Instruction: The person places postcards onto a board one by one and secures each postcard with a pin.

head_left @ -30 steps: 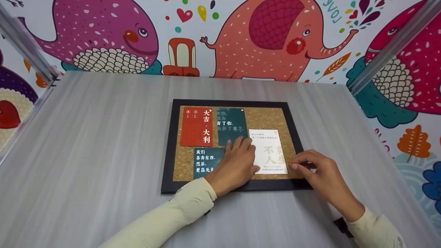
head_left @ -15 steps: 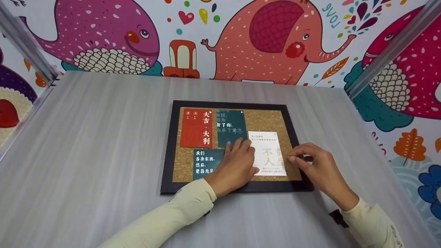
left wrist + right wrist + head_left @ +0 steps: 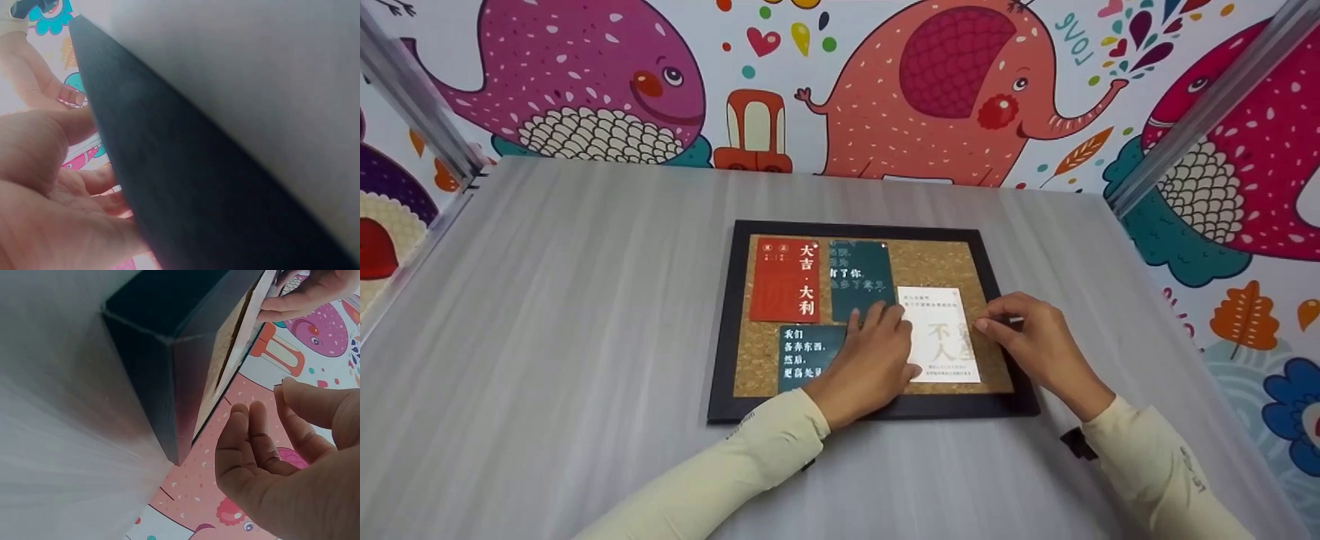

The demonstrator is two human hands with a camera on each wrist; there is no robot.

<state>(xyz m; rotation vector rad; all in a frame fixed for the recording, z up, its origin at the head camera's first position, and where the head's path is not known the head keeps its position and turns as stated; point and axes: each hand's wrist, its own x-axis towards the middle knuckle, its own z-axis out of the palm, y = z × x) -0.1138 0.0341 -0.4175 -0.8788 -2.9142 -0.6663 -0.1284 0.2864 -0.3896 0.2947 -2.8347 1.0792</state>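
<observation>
A white card (image 3: 919,330) with gold characters lies at the lower right of a black-framed cork board (image 3: 934,262). My left hand (image 3: 870,360) rests on the board with straight fingers, its fingertips over the upper dark green card (image 3: 855,301) and its thumb by the white card's left edge. My right hand (image 3: 1031,337) is at the white card's right edge, pinching a tiny thumbtack between thumb and index finger. Only the thin dark point of this thumbtack (image 3: 278,385) shows in the right wrist view; its head is hidden. There, the pinching fingertips are above the cork.
A red card (image 3: 784,292) is pinned at the board's upper left, and another dark green card (image 3: 802,381) lies below it, partly under my left hand. The board's thick black frame (image 3: 723,352) sits on a grey table (image 3: 585,315). A wall with cartoon animals (image 3: 930,142) stands behind.
My right hand has moved left and slightly away from me, toward the white card's right edge, still pinching the thumbtack. My left hand has stayed in place.
</observation>
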